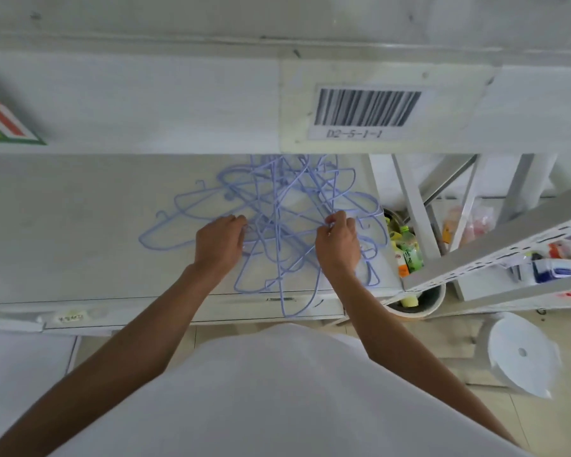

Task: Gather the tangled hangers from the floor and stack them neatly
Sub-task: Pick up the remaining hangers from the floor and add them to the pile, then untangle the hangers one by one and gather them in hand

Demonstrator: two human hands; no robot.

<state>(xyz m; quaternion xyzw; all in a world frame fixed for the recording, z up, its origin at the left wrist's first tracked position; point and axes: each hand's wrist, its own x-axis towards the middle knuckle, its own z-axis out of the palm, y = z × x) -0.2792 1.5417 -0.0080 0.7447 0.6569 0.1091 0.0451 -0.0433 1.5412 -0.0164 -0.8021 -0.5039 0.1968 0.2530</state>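
the tangled light-blue wire hangers (277, 219) lie in a heap on the white counter (80, 232). the heap's far part is hidden under the shelf beam with the barcode label (366, 110), and some hangers stick out over the counter's near edge. the left hand (220, 240) curls into the pile, fingertips hidden, so i cannot tell its grip. the right hand (338, 242) pinches a wire. the counter is bare to the left; a bin of bottles (406, 249) stands just beside its right edge.
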